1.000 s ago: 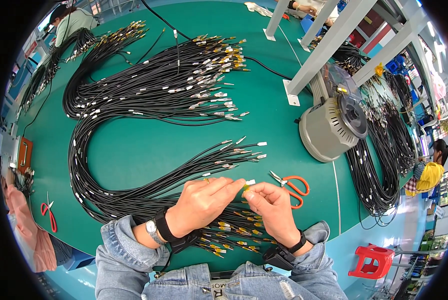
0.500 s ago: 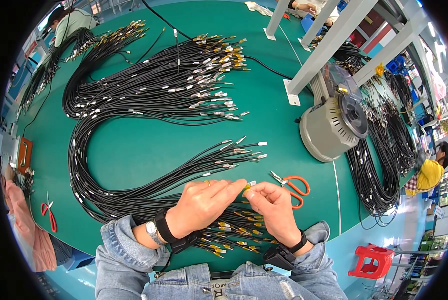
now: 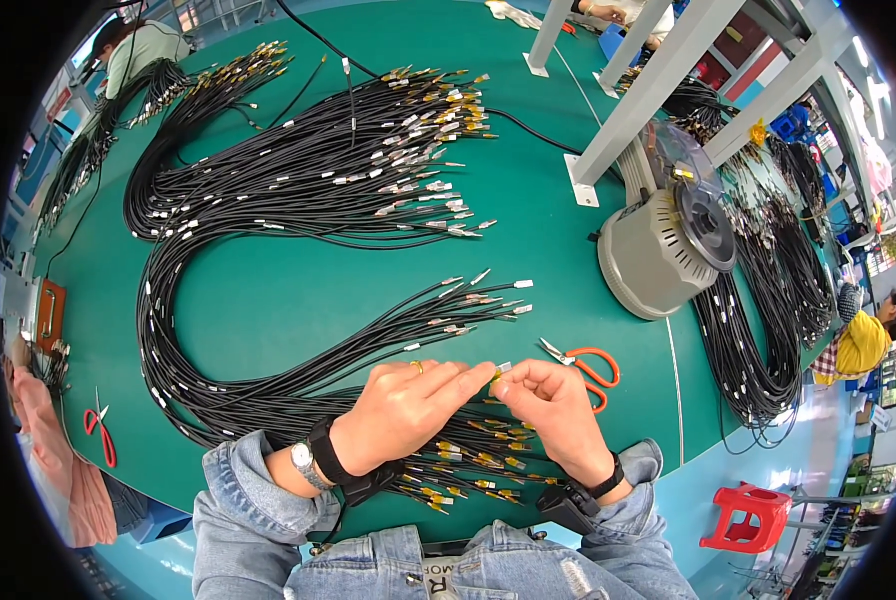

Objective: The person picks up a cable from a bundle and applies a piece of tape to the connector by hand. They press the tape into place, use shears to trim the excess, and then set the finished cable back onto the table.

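Observation:
Near the front of the green table, a cable end with yellow tape and a white tag (image 3: 501, 373) shows between my hands. My left hand (image 3: 403, 412) comes from the left, palm down, its fingers pressed together against the cable end. My right hand (image 3: 560, 420) pinches the yellow tape between thumb and fingertips. My left fingers hide most of this piece. Under my hands lies a bundle of black cables (image 3: 268, 395) with several yellow-taped ends (image 3: 453, 455). Orange-handled scissors (image 3: 593, 372) lie partly spread just beyond my right hand.
A second large black cable bundle (image 3: 288, 160) curves across the green table (image 3: 558, 240). A grey round tape dispenser (image 3: 648, 260) stands beside grey metal posts (image 3: 648, 90). Red-handled scissors (image 3: 100, 430) lie at the left edge. More cables (image 3: 768, 340) hang at right, near a red stool (image 3: 748, 517).
My right hand has shifted slightly, its fingers rolling a little at the yellow tape and its wrist edging right. My left hand stays nearly in place.

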`<act>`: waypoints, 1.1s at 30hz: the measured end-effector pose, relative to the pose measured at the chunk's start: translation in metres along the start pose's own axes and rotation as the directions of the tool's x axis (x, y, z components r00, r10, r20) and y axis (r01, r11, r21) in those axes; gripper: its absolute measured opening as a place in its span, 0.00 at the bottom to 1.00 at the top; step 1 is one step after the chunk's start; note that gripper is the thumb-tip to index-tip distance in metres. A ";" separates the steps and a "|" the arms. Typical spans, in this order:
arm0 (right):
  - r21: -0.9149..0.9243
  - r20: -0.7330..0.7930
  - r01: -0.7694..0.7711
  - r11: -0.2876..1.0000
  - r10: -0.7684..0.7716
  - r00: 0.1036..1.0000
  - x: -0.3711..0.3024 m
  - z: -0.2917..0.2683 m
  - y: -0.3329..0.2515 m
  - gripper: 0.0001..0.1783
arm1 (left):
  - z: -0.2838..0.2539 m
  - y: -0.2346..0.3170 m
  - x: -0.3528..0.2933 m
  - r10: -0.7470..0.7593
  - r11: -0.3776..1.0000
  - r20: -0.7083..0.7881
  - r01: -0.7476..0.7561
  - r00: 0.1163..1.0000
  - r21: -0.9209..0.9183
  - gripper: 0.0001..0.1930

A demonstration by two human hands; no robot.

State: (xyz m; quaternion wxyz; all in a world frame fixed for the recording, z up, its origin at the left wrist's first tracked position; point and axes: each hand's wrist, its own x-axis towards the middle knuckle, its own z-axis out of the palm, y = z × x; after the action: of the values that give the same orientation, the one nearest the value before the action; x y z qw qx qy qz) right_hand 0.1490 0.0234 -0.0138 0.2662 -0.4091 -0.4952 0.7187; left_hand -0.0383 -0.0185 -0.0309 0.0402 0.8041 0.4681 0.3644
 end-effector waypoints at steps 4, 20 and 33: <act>0.005 0.001 -0.022 1.000 0.022 1.000 0.000 0.000 -0.002 0.05 | 0.000 0.000 0.000 0.008 1.000 0.004 -0.008 1.000 0.003 0.16; 0.031 0.018 -0.028 0.999 0.028 0.999 0.002 -0.003 0.001 0.05 | -0.001 -0.001 0.001 0.086 0.996 0.016 -0.086 0.996 0.030 0.19; 0.039 0.006 -0.011 0.999 0.011 1.000 0.001 -0.001 0.002 0.05 | 0.001 0.002 0.001 0.031 0.998 -0.016 -0.030 0.999 0.058 0.20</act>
State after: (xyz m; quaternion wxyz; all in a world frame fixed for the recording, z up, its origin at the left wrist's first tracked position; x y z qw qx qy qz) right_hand 0.1494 0.0244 -0.0163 0.2687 -0.4046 -0.4796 0.7308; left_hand -0.0359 -0.0190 -0.0300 0.0076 0.8087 0.4665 0.3582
